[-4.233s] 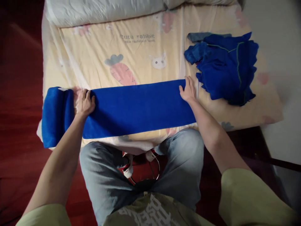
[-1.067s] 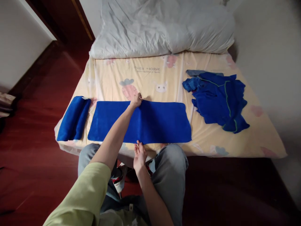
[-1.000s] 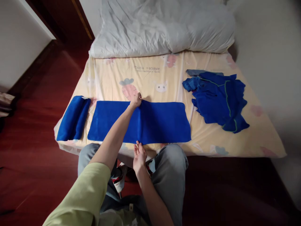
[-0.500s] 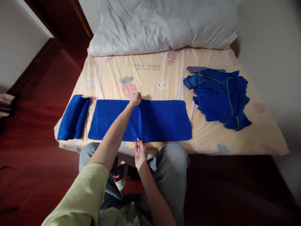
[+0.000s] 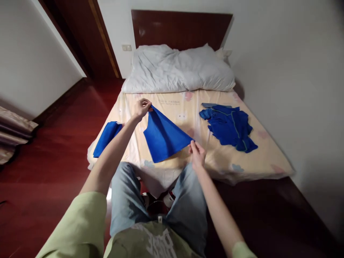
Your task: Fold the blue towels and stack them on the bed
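A blue towel (image 5: 167, 138) hangs stretched on a slant between my two hands, over the front part of the bed. My left hand (image 5: 143, 106) pinches its upper left corner. Lower and to the right, my right hand (image 5: 197, 153) pinches another corner near the bed's front edge. The towel's lower edge hangs down at or just above the sheet; I cannot tell whether it touches. Left of it lies a folded blue towel (image 5: 106, 139), partly hidden by my left forearm. To the right is a crumpled pile of blue cloths (image 5: 228, 125), some with green edging.
The bed's yellow sheet (image 5: 266, 157) has carrot and rabbit prints. A grey-white quilt (image 5: 180, 70) is bunched at the far end, before a dark wooden headboard (image 5: 182, 28). A door (image 5: 80, 36) stands at the back left, and a patterned curtain (image 5: 16, 130) hangs at left.
The towel lay flat and wide on the bed; now both hands have lifted it by its corners, folded smaller. My hands have moved apart, and the view has tilted up.
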Action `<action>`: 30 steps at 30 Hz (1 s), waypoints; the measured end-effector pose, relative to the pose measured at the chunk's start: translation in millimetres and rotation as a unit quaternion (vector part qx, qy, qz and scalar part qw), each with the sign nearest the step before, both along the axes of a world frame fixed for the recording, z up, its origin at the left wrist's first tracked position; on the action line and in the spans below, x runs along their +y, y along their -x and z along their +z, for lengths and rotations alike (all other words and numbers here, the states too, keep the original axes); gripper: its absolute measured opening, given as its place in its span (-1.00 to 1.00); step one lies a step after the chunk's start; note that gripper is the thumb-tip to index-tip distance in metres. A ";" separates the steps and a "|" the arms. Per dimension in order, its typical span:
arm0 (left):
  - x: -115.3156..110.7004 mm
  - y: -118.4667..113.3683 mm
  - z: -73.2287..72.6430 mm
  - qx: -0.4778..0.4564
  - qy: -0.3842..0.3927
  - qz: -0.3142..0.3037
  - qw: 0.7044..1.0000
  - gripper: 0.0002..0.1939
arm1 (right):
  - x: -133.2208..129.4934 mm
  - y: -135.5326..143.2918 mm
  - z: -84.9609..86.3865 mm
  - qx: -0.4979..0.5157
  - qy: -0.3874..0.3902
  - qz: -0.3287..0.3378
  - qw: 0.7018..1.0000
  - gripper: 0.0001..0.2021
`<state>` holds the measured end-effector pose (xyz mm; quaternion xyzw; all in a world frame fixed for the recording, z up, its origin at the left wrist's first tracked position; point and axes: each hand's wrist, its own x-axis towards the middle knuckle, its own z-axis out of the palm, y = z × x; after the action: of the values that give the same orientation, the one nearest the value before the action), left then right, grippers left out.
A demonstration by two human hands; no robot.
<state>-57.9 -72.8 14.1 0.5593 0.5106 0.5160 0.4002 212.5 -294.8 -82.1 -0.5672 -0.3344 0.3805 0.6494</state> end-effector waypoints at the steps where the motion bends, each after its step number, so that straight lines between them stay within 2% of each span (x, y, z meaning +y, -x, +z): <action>1: -9.4 10.3 14.5 -0.015 -0.015 -0.003 1.000 -0.83 | 8.9 -11.2 19.9 -0.058 -0.021 -0.002 0.998 -0.48; 4: -36.1 38.3 47.6 -0.027 -0.067 0.009 0.997 -0.77 | 34.5 -33.1 79.0 -0.233 -0.107 -0.043 0.966 -0.43; 6: -52.1 53.3 62.5 -0.023 -0.098 0.029 0.994 -0.74 | 47.0 -37.9 113.6 -0.288 -0.155 -0.070 0.942 -0.41; 8: -67.4 64.5 74.2 -0.022 -0.121 0.052 0.991 -0.71 | 54.0 -36.8 140.6 -0.310 -0.172 -0.081 0.931 -0.40; 11: -90.6 74.5 90.2 -0.026 -0.130 0.079 0.988 -0.68 | 56.9 -30.3 166.0 -0.313 -0.174 -0.084 0.930 -0.40; 15: -118.3 82.8 107.3 -0.025 -0.124 0.090 0.988 -0.69 | 52.9 -20.7 183.7 -0.286 -0.168 -0.056 0.942 -0.40; 18: -134.7 91.2 113.0 -0.028 -0.117 0.090 0.989 -0.71 | 43.9 -14.5 193.0 -0.271 -0.155 -0.016 0.950 -0.42; 21: -153.2 102.5 114.3 -0.025 -0.101 0.074 0.992 -0.71 | 28.0 -12.1 197.9 -0.217 -0.121 0.037 0.968 -0.45; 24: -179.0 114.6 114.7 -0.019 -0.068 0.046 0.996 -0.72 | 6.0 -16.8 198.5 -0.133 -0.065 0.120 0.982 -0.46; 27: -208.0 124.3 113.7 -0.008 -0.030 0.011 0.999 -0.74 | -17.2 -26.1 198.2 -0.073 -0.014 0.176 0.982 -0.46; 30: -230.1 130.1 110.0 0.008 -0.008 -0.020 1.000 -0.74 | -34.0 -34.0 199.5 -0.042 0.025 0.198 0.979 -0.46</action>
<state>-187.9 -302.8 124.1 0.5763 0.4984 0.5078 0.4021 246.5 -328.8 117.4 -0.5214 -0.4574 0.4856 0.5321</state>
